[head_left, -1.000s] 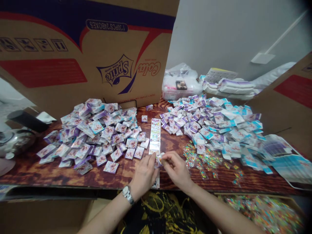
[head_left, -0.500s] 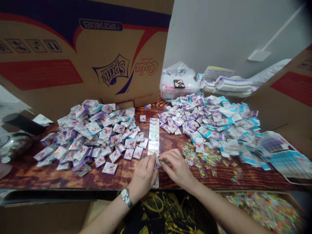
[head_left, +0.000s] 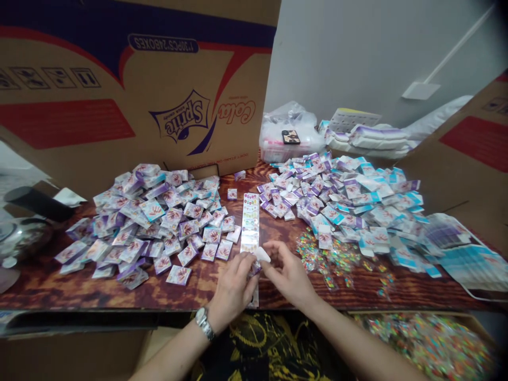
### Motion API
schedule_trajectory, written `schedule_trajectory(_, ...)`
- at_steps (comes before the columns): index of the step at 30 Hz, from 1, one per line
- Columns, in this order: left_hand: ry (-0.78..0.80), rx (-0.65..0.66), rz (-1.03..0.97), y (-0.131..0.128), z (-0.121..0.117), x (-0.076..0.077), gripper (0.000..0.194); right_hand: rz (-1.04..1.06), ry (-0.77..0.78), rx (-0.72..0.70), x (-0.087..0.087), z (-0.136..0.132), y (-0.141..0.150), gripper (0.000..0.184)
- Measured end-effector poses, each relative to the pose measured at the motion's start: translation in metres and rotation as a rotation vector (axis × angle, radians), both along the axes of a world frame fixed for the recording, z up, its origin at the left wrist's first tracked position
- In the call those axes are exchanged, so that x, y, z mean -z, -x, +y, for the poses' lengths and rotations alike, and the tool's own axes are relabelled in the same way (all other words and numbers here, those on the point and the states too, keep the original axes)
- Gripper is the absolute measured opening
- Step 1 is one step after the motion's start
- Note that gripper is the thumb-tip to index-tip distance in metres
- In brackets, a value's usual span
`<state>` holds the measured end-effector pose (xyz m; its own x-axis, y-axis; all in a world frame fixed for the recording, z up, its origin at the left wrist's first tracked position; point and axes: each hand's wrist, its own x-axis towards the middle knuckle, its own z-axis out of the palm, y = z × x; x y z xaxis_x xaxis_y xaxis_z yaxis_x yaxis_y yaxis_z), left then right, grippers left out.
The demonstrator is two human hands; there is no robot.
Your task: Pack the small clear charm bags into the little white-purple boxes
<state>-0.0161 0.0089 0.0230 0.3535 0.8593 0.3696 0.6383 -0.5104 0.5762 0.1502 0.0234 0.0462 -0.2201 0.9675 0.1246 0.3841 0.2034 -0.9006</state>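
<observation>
Near the table's front edge, my left hand [head_left: 235, 276] is closed around a small white and purple candy box [head_left: 254, 268], mostly hidden by the fingers. A white flap [head_left: 262, 254] stands up from the box. From the right, my right hand [head_left: 284, 269] meets it, thumb and fingers bent at the flap. Under both hands lies a long strip of colourful round stickers [head_left: 250, 222], running away from me. To the left is a heap of closed small boxes [head_left: 166, 217]; to the right, a heap of flatter white, purple and blue boxes [head_left: 349, 196].
Small clear packets of colourful candy [head_left: 329, 259] lie right of my right hand. A large carton [head_left: 138, 106] stands behind the left heap, another carton [head_left: 468, 159] at right. A bag with a phone [head_left: 291, 137] is at the back. More packets [head_left: 428, 338] fill a box below the table edge.
The box's white flap now stands up into view between my hands. My right hand's fingers have spread a little. The heaps have not moved.
</observation>
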Motion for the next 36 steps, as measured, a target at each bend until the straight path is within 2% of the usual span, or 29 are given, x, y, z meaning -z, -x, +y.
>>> schedule_trajectory(5, -0.131, -0.03, 0.086, 0.002, 0.0, 0.006, 0.044, 0.118, 0.014, -0.011, 0.002, -0.003, 0.008, 0.014)
schedule_trajectory(10, -0.132, -0.066, 0.101, 0.0, -0.005, 0.009, 0.053, 0.361, 0.275, 0.068, 0.004, 0.002, 0.013, 0.018)
schedule_trajectory(12, -0.129, -0.09, 0.114, -0.001, -0.006, 0.011, 0.058, 0.354, 0.292, 0.07, 0.006, 0.003, 0.013, 0.017)
schedule_trajectory(18, -0.198, -0.108, 0.206, -0.004, -0.006, 0.016, 0.065, -0.005, 0.009, 0.097, 0.001, 0.001, 0.013, 0.015)
schedule_trajectory(21, -0.218, -0.166, 0.281, -0.007, -0.006, 0.016, 0.067, -0.028, -0.065, 0.116, -0.002, -0.006, 0.019, 0.019)
schedule_trajectory(25, -0.149, -0.289, 0.377, -0.014, -0.007, 0.017, 0.067, -0.028, -0.166, 0.121, 0.003, -0.023, 0.029, 0.03)
schedule_trajectory(28, -0.104, -0.31, 0.385, -0.014, -0.009, 0.018, 0.068, -0.032, -0.18, 0.049, 0.009, -0.026, 0.029, 0.032)
schedule_trajectory(30, -0.096, -0.281, 0.391, -0.006, -0.005, 0.016, 0.068, -0.015, -0.117, -0.066, 0.012, -0.016, 0.023, 0.03)
schedule_trajectory(33, -0.154, -0.26, 0.463, 0.019, 0.016, 0.005, 0.063, -0.082, -0.065, -0.193, 0.016, 0.02, 0.008, 0.032)
schedule_trajectory(36, -0.221, -0.411, 0.561, 0.053, 0.056, -0.012, 0.058, -0.41, -0.236, -0.239, 0.028, 0.067, -0.003, 0.05)
